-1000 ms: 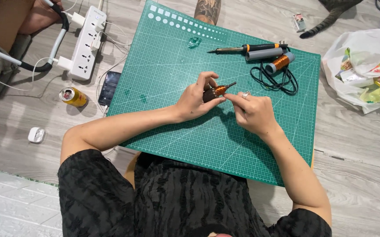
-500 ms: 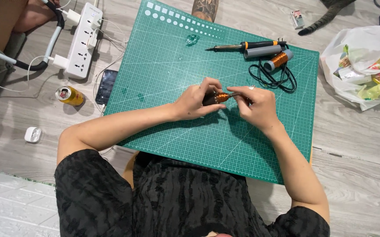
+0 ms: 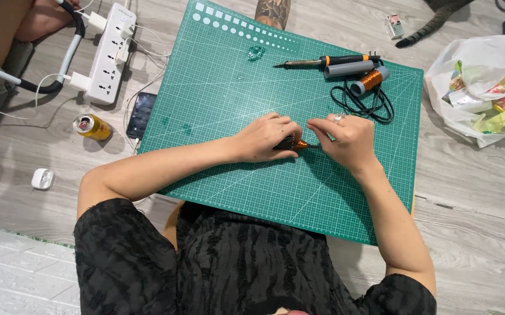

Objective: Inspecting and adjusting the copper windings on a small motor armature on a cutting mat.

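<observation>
- Head view looks straight down on a person in a black top, seated on a pale wooden floor (image 3: 474, 245) with a green cutting mat (image 3: 223, 105) laid in front of them.
- Both hands meet near the middle of the mat, close together.
- Left hand (image 3: 263, 137) is curled over a small copper-coloured coil piece (image 3: 296, 144), fingers closed around its dark end, with the hand resting on the mat.
- Right hand (image 3: 346, 137), with a ring on one finger, sits just beside it; its fingertips are pressed together at the coil's orange tip, pinching something too thin for me to make out.
- Further up the mat lie a soldering iron (image 3: 322, 60) with an orange and black handle, a grey tube (image 3: 348, 69) just beside it, and a spool of copper wire (image 3: 369, 80) touching a loop of black cord (image 3: 369, 105).
- Off the mat's left edge sit a white power strip (image 3: 107, 55) with plugs in it, a dark phone (image 3: 142, 114), a yellow drink can (image 3: 92, 126) and a small white case (image 3: 42, 178).
- A white plastic bag (image 3: 474, 87) of coloured packets lies to the right of the mat, well apart from the hands.
</observation>
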